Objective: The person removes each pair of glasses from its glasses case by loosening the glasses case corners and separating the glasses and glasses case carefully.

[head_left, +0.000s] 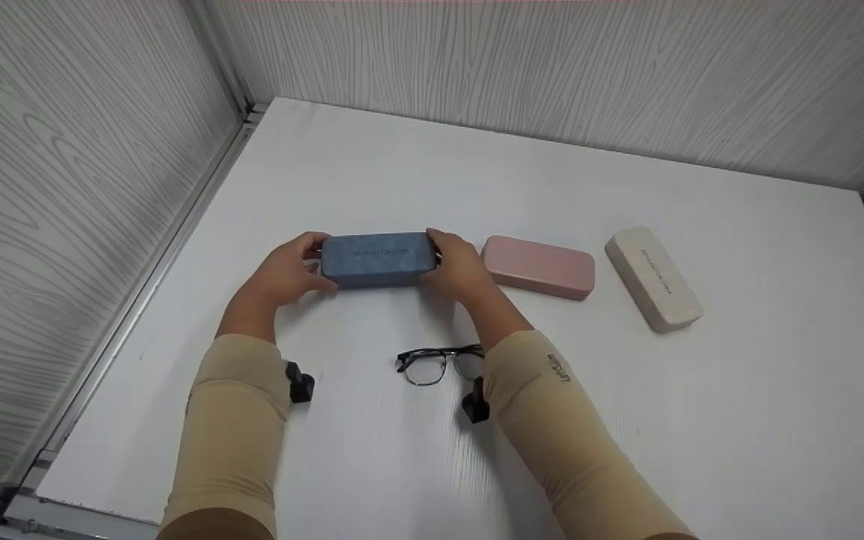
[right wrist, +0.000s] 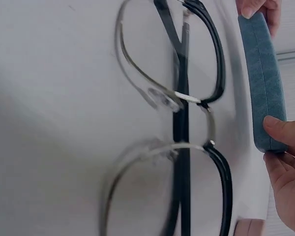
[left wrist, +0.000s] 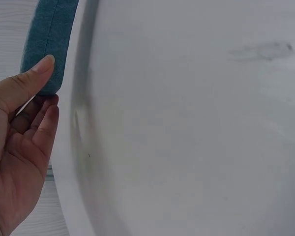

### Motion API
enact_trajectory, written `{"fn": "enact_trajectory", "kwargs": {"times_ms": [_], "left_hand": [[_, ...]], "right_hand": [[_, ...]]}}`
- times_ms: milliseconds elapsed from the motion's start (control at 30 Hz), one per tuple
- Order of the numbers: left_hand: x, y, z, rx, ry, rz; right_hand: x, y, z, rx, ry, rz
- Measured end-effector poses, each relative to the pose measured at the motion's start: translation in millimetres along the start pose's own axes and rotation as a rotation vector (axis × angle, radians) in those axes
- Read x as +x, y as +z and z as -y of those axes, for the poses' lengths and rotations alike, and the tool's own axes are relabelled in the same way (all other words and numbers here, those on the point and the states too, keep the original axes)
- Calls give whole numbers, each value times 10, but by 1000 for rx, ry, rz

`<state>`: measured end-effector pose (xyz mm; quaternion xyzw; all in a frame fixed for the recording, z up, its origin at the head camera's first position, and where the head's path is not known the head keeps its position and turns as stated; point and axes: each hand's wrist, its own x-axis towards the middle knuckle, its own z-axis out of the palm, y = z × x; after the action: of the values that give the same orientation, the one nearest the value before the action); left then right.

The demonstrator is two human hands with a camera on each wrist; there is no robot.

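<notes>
Step in hand, seemingly: handling closed blue case (head_left: 379, 260) between hands. Left hand (head_left: 287, 271), right hand (head_left: 458, 266) pinch opposite ends, thumbs and fingers parted case-wide. Next move likely calls for even grip. Glasses (head_left: 443, 351) nearside of hands.

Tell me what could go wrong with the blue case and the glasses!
The blue case could slip, since the left hand and right hand hold it just by its ends.

The glasses lie out on the table, partly hidden by the right sleeve in the head view, so the arm might knock them.

The pink case is right next to the right hand, so it might get bumped.
</notes>
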<state>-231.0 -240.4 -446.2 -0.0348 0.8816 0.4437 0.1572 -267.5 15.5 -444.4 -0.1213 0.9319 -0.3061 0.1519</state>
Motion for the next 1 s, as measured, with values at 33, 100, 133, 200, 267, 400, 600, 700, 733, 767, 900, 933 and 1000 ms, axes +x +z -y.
{"fn": "enact_trajectory", "kwargs": {"times_ms": [33, 100, 133, 200, 267, 400, 600, 700, 733, 767, 900, 933, 1000], "left_hand": [[4, -2, 19, 5, -10, 4], [15, 1, 39, 15, -22, 12], [21, 5, 43, 19, -26, 15], [30, 18, 45, 33, -31, 23], [39, 35, 51, 45, -35, 24], [42, 58, 75, 66, -41, 20], [34, 47, 86, 41, -49, 30], [35, 53, 84, 26, -58, 35], [34, 54, 81, 21, -61, 38], [33, 54, 79, 19, -63, 39], [29, 49, 80, 25, -64, 34], [28, 48, 81, 31, -62, 33], [24, 47, 84, 30, -55, 34]], "right_hand": [[1, 20, 6, -6, 1, -1], [4, 51, 11, -13, 4, -10], [8, 64, 9, -12, 5, -13], [13, 85, 1, -14, 9, -14], [15, 101, -8, -14, 14, -12], [18, 127, -9, -13, 14, 0], [12, 132, 5, -26, 14, 7], [-3, 123, 3, -17, 14, 7], [-6, 118, 4, -16, 15, 7], [-7, 113, 5, -17, 15, 6], [-4, 93, 13, -4, 17, -3], [0, 89, 12, -8, 20, -3], [4, 80, 7, -6, 26, 1]]}}
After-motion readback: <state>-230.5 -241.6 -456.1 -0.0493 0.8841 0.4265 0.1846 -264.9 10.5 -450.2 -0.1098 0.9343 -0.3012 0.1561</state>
